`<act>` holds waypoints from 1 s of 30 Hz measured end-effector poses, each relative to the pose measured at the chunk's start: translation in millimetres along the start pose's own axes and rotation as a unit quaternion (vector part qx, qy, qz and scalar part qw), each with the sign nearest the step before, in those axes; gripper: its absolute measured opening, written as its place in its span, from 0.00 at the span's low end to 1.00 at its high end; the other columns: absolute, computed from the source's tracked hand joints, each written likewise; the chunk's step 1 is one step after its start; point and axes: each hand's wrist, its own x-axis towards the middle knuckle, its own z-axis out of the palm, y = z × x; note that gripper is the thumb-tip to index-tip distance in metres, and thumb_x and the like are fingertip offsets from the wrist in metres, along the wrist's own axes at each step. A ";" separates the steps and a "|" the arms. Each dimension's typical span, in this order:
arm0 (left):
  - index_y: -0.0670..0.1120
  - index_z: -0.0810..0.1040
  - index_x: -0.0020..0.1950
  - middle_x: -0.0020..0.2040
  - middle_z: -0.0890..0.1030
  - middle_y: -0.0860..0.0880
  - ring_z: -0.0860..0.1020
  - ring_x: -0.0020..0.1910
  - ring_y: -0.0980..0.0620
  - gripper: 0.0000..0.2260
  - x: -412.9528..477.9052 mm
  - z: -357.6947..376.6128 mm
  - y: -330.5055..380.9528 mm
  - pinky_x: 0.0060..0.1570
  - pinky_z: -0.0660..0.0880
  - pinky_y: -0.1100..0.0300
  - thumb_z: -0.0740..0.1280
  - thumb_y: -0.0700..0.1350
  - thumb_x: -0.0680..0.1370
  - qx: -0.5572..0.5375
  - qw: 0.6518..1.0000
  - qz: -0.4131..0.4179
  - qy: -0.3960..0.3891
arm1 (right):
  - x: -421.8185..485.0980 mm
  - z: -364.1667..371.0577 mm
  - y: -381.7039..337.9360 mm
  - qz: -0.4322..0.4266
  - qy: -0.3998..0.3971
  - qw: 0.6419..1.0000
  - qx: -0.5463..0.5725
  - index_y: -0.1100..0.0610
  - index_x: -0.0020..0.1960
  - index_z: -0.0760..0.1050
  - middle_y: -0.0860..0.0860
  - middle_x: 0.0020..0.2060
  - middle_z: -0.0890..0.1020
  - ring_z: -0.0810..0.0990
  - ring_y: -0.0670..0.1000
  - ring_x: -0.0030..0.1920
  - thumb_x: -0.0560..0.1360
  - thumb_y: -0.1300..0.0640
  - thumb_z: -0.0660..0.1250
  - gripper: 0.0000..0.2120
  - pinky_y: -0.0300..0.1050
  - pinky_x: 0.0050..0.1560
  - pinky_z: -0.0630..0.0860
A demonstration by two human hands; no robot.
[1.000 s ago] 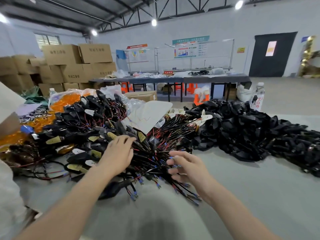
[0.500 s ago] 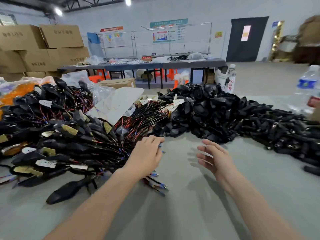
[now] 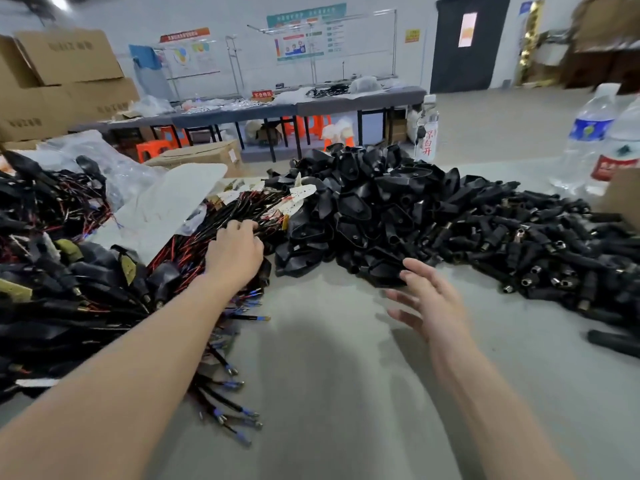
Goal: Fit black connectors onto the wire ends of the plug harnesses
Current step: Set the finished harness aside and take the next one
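Both hands have shifted toward the connector heap [image 3: 381, 209]: my left hand [image 3: 235, 251] curls round harness wires [image 3: 187, 247] beside it; my right hand [image 3: 429, 303] hovers spread, empty. Pickup step: next, pinch one connector.

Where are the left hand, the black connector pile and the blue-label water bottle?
left hand [image 3: 235, 252]: head view, back of the hand.
black connector pile [image 3: 374, 209]: head view, middle of the heap.
blue-label water bottle [image 3: 588, 128]: head view, its blue label.

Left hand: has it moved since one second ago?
Yes. The left hand has moved right across the harness pile, from below the white sheet to beside the heap of black covers.
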 end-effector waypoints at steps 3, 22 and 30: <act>0.46 0.66 0.74 0.69 0.71 0.40 0.69 0.67 0.38 0.19 15.9 6.8 -3.6 0.61 0.69 0.42 0.57 0.47 0.84 0.089 0.996 0.008 -0.032 | 1.7 -8.7 6.8 -0.078 0.030 0.982 -0.170 0.32 0.61 0.71 0.44 0.65 0.73 0.83 0.45 0.49 0.80 0.50 0.61 0.15 0.54 0.56 0.80; 0.47 0.75 0.60 0.48 0.76 0.53 0.74 0.43 0.55 0.09 25.1 -118.5 26.5 0.44 0.69 0.64 0.58 0.47 0.84 -0.232 0.941 0.079 0.233 | 6.4 -14.4 23.1 -0.052 0.035 0.965 -0.253 0.43 0.68 0.70 0.55 0.60 0.80 0.81 0.45 0.34 0.81 0.53 0.58 0.17 0.44 0.40 0.77; 0.47 0.77 0.57 0.43 0.84 0.54 0.80 0.40 0.61 0.06 -28.3 -158.8 70.7 0.41 0.77 0.63 0.63 0.47 0.83 -0.582 0.785 0.018 0.212 | 7.8 -13.5 26.3 -0.070 0.047 0.960 -0.266 0.43 0.67 0.70 0.54 0.59 0.80 0.82 0.46 0.35 0.81 0.54 0.58 0.17 0.48 0.42 0.81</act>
